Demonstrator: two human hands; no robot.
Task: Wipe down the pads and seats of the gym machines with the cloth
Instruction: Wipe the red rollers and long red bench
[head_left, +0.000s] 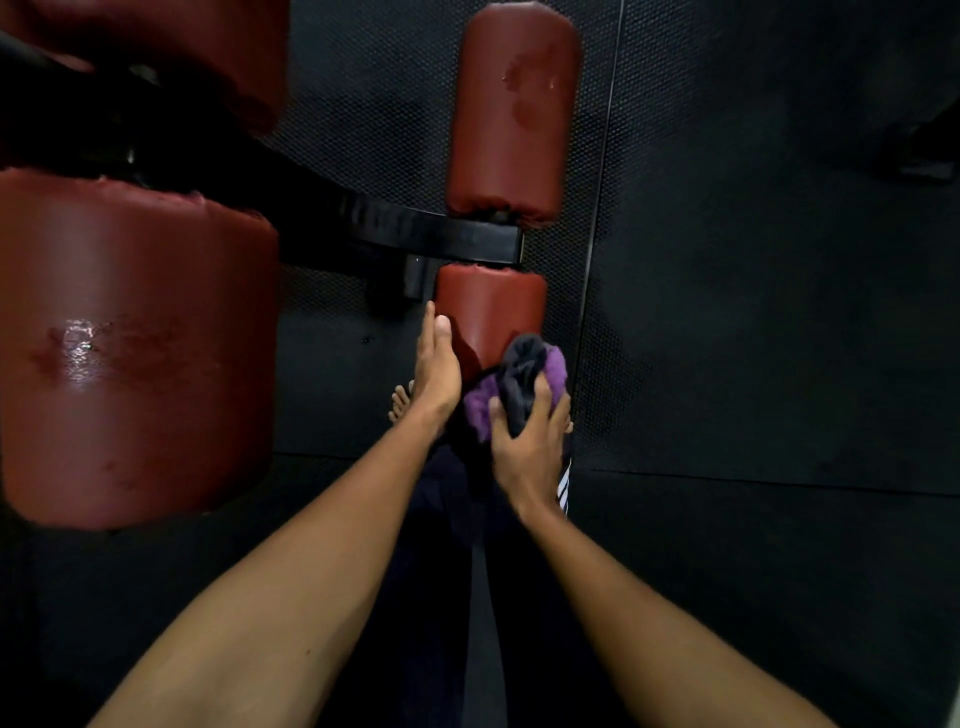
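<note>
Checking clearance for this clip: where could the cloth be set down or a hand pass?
Floor mat is bare right of the far roller pad and near roller pad, narrower between it and the large pad. Crowded there: left hand, right hand, cloth.

We look down on a black rubber floor (753, 260) with a fine dimpled texture. A thin pale seam (602, 156) runs up through it, and a fainter join crosses lower down on the right. A black steel bar (441, 236) of the machine's frame reaches in from the left and ends square. We make out bare toes (400, 402) on the floor, dark trousers (441, 519) nearer us, and white stripes (563, 486) on the right leg. A dim shape (924, 150) at the right edge is too dark to tell.
</note>
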